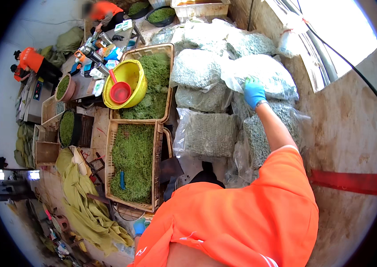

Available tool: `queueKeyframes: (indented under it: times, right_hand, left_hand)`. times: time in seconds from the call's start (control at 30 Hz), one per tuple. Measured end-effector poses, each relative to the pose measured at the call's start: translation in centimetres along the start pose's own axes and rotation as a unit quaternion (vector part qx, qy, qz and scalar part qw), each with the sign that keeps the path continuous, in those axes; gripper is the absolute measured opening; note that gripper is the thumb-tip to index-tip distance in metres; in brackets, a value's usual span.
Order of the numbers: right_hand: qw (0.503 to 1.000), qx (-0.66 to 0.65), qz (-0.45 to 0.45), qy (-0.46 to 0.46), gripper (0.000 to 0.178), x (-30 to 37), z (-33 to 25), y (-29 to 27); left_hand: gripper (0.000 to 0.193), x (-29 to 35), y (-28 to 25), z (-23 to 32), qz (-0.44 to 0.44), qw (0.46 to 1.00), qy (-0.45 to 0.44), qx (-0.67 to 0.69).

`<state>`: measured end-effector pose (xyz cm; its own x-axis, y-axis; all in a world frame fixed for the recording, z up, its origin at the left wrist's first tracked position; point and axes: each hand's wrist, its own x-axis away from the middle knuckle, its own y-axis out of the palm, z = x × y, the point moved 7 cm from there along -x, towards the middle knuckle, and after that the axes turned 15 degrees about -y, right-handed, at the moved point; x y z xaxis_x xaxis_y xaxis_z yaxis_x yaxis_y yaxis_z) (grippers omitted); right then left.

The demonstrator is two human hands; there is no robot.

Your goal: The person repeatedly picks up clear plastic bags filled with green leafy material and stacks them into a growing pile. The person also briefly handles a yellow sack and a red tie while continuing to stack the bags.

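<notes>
Bag (pixel 266 73): probably heavy, soft, slippery; best held underneath, both ends.
Right hand (pixel 254 92): fingers on bag's near edge; pinch unclear.
Left hand (pixel 139 226): finger state unclear.

- Head view: a wide fisheye camera, worn left of its twin on your head, looks down past your orange shirt (pixel 242 209).
- Depth: the shirt lies nearest, filling the lower field; your right hand (pixel 253 92) is farther off; co-workers (pixel 32 61) appear small at upper left.
- Margin: straight edges bow within a rounded black border.
</notes>
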<state>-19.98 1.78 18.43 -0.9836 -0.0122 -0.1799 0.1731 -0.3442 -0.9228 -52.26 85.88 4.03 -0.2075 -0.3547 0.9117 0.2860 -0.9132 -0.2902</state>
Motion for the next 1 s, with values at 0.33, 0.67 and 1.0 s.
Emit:
queueKeyframes:
  times: [0.33,0.67,1.0]
  right_hand:
    - [0.937,-0.173,0.3,0.035,0.024,-3.2,11.6,-20.7]
    - [0.727,-0.679,0.095,0.041,0.026,-9.1,1.8,-26.6]
    - [0.899,-0.272,0.309,-0.149,0.035,-24.6,-1.6,-20.9]
  left_hand:
    - [0.014,1.7,6.1,2.5,-0.141,0.988,-0.025,-0.054]
    - [0.013,10.0,13.0,9.7,-0.065,0.98,0.118,-0.147]
    - [0.021,9.4,9.3,4.7,-0.02,0.995,0.081,-0.061]
